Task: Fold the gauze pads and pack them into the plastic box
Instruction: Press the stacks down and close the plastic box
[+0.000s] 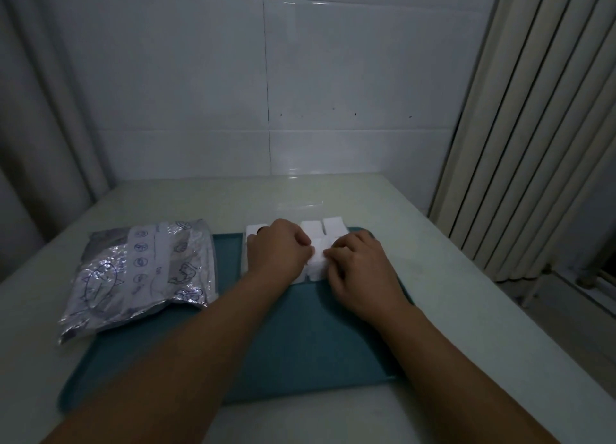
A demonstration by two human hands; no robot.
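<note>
A clear plastic box [300, 208] lies at the far end of the teal tray [300, 343]; its open lid stands behind it. Folded white gauze pads [334, 226] line its back row. My left hand [280, 250] and my right hand [358, 265] meet over the box's front part. Both pinch one white gauze pad [317, 260] between their fingertips, low against the box. Much of the box and the pads under my hands is hidden.
A silvery printed foil bag [140, 273] lies left of the box, partly on the tray. The tray sits on a pale table against a tiled wall. A ribbed radiator [533, 127] stands to the right, beyond the table's edge.
</note>
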